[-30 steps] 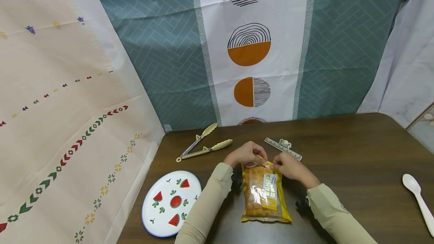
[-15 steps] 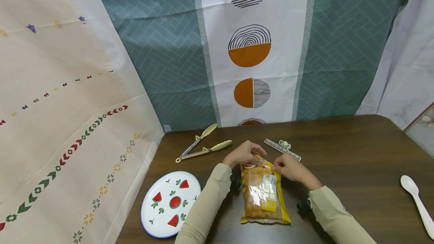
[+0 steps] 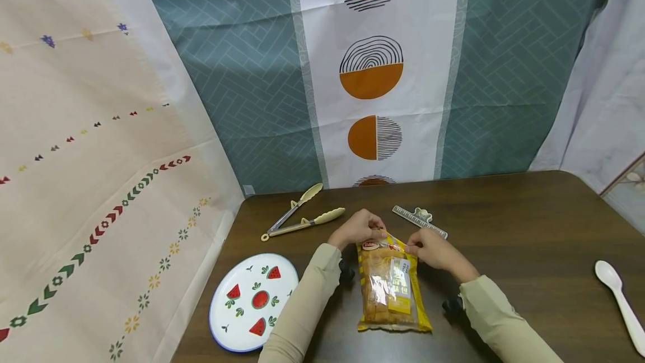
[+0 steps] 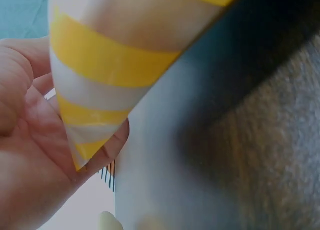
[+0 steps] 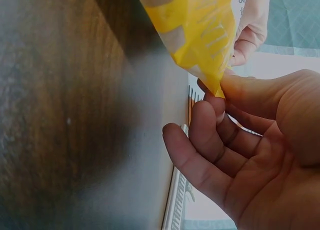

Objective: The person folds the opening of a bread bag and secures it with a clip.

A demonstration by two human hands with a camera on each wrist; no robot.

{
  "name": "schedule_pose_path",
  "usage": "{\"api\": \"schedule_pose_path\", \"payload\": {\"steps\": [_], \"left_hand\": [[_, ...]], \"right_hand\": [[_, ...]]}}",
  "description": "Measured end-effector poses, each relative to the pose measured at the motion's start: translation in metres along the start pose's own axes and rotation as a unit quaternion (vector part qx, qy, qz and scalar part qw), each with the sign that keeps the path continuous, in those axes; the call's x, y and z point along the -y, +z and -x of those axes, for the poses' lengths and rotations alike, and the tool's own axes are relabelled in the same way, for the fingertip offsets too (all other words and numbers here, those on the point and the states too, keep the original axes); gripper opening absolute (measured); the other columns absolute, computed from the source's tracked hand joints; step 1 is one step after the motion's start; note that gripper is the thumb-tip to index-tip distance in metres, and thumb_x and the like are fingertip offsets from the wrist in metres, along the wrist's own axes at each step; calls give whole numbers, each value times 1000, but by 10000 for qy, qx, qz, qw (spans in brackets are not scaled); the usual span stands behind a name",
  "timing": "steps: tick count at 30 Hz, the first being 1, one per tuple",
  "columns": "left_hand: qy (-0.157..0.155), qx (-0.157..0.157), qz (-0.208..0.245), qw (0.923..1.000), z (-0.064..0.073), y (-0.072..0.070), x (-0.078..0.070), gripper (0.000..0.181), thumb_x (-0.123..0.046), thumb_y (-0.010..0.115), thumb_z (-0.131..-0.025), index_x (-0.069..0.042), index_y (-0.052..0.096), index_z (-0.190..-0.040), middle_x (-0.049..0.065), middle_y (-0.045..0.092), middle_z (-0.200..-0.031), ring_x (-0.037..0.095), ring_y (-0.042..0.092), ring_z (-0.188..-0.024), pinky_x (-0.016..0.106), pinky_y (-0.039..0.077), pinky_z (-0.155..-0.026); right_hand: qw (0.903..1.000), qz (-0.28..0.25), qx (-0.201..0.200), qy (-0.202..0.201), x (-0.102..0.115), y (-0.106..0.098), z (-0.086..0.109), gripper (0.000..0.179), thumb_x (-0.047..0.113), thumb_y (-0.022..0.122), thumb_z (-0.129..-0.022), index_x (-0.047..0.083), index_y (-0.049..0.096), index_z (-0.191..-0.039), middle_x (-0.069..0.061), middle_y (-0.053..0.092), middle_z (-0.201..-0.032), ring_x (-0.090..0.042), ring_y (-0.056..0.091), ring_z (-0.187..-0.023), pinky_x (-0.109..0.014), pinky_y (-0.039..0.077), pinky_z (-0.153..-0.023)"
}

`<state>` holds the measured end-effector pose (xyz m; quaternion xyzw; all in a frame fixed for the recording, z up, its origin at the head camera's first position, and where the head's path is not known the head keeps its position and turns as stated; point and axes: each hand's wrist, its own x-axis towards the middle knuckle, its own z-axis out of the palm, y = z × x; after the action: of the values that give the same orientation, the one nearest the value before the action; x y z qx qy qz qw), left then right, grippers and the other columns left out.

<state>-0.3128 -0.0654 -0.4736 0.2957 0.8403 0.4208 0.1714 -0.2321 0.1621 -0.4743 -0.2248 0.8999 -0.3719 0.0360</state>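
Note:
A yellow-edged clear plastic bag of bread (image 3: pixel 385 284) lies on the table, its top end toward the far side. My left hand (image 3: pixel 358 229) pinches the top edge near the left corner between thumb and index finger. In the left wrist view, the striped yellow bag corner (image 4: pixel 107 65) hangs in front of the left palm (image 4: pixel 35 155). My right hand (image 3: pixel 435 248) grips the top right corner. The right wrist view shows that corner squeezed between the right thumb (image 5: pixel 250 92) and index finger, the other fingers loosely bent.
A white plate (image 3: pixel 242 273) with watermelon prints lies left of the bag, partly behind the left sleeve. Spread tongs (image 3: pixel 297 220) lie at the back left. Just beyond the right hand is a ruler-like clip (image 3: pixel 420 219). A white spoon (image 3: pixel 617 296) lies far right.
The left thumb and index finger, spread apart half a second ago, have come together on the bag's top edge, slightly farther left. My right hand stays at its corner.

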Motion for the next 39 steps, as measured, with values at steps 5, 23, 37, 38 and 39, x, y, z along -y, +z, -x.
{"api": "schedule_pose_path", "payload": {"steps": [5,23,37,38,39], "left_hand": [[45,-41,-5,10000,-1,1,3,9,-6,69,-96,-3,77,-93,0,72,-83,8,59,-72,23,48,-69],[127,-54,-49,9999,-1,3,5,12,-5,65,-98,-1,76,-95,0,71,-84,7,58,-73,22,48,-70],[255,-74,-126,9996,-1,3,2,12,-5,65,-98,-3,76,-94,1,72,-85,8,59,-75,23,49,-72],[274,-79,-146,9995,-2,3,2,12,-5,65,-98,-3,76,-94,1,72,-85,8,59,-75,23,49,-72],[291,-80,-181,9994,-2,3,3,12,-5,65,-98,-3,76,-94,1,72,-85,8,59,-75,23,48,-72]], "right_hand": [[10000,62,-18,51,2,0,-1,25,4,66,-96,10,68,-71,6,49,-59,-10,44,-52,-28,37,-50],[10000,-11,46,-55,-1,-1,-4,20,1,66,-94,8,71,-76,5,54,-61,-10,44,-53,-28,39,-51],[9998,148,-65,102,-8,-23,-18,7,5,69,-94,2,73,-90,-1,64,-77,-14,55,-64,-31,50,-58],[9996,218,-124,110,-10,-26,-19,7,5,68,-94,2,73,-91,-1,64,-77,-15,54,-64,-31,49,-58],[9994,282,-166,100,-11,-28,-21,8,5,68,-94,1,74,-92,-2,65,-78,-15,54,-65,-31,49,-59]]}}
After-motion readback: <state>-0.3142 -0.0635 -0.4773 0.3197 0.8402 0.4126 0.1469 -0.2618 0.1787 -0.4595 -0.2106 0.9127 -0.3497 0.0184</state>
